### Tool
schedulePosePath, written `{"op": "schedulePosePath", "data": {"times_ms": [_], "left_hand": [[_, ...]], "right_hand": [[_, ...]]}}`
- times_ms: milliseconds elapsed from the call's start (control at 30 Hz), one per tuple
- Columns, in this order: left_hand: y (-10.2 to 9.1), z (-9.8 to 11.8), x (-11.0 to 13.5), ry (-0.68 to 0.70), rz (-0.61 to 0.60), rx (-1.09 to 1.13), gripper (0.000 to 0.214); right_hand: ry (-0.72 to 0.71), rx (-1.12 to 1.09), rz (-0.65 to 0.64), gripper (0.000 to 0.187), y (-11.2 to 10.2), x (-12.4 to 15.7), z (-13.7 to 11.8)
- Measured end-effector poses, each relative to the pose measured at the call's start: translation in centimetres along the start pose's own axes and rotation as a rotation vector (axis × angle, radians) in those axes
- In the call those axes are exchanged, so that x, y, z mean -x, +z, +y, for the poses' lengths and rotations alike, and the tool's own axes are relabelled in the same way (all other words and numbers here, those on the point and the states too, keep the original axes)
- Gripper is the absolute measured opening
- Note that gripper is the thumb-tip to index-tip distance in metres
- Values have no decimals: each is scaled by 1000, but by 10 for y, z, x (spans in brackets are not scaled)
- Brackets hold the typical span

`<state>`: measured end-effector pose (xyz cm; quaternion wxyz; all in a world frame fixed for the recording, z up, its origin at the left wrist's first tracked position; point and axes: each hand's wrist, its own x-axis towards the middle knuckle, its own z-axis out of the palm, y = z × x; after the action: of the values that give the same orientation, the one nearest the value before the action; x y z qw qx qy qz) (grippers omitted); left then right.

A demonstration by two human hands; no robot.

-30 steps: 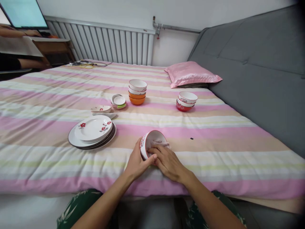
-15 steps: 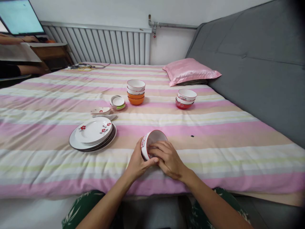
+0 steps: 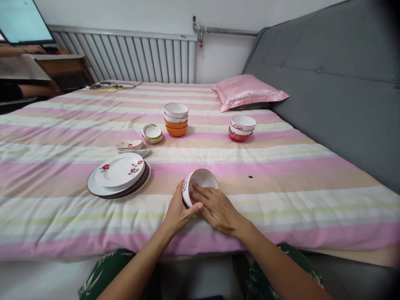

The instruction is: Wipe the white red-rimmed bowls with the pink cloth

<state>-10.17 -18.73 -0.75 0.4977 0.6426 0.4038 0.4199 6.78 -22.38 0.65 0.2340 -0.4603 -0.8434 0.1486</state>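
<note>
Close to the bed's near edge, a white bowl (image 3: 204, 178) with a red rim and a red pattern outside is tilted, its mouth turned toward me. My left hand (image 3: 178, 208) is closed around its left side, the thumb near the lower rim. My right hand (image 3: 218, 210) reaches over the near right rim, with its fingers stretched out inside the bowl. The tips touch or nearly touch the inner wall; whether anything small lies under them is hidden.
Left stands a plate stack (image 3: 120, 173), with small dishes (image 3: 129, 144) and sauce dishes (image 3: 152, 132) behind. Farther back are white-and-orange bowls (image 3: 176, 121) and white-and-red bowls (image 3: 242, 128). A pink pillow (image 3: 250, 92) lies near the grey headboard (image 3: 328, 79). Someone's hand (image 3: 34, 49) rests by a monitor.
My right fingers have shifted inside the bowl, with the index finger now higher and farther left. The left hand keeps its hold. The whole view has shifted slightly.
</note>
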Motion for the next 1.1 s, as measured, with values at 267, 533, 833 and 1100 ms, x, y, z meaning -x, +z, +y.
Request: {"op": "schedulePosePath", "data": {"times_ms": [267,533,833,1100], "left_hand": [[0,-6,0,83,-34,-112,79],[-1,-10,-1,89,-44,-144,87],[0,-8,0,132,-56,-146,87],[0,-5,-1,170,-53,-117,87]], "right_hand": [[61,-280,-30,57,-5,3,-3],[108,-298,13,93,3,0,-6],[137,-314,-14,56,-3,-2,-10],[184,-749,-48,55,-20,3,6]]}}
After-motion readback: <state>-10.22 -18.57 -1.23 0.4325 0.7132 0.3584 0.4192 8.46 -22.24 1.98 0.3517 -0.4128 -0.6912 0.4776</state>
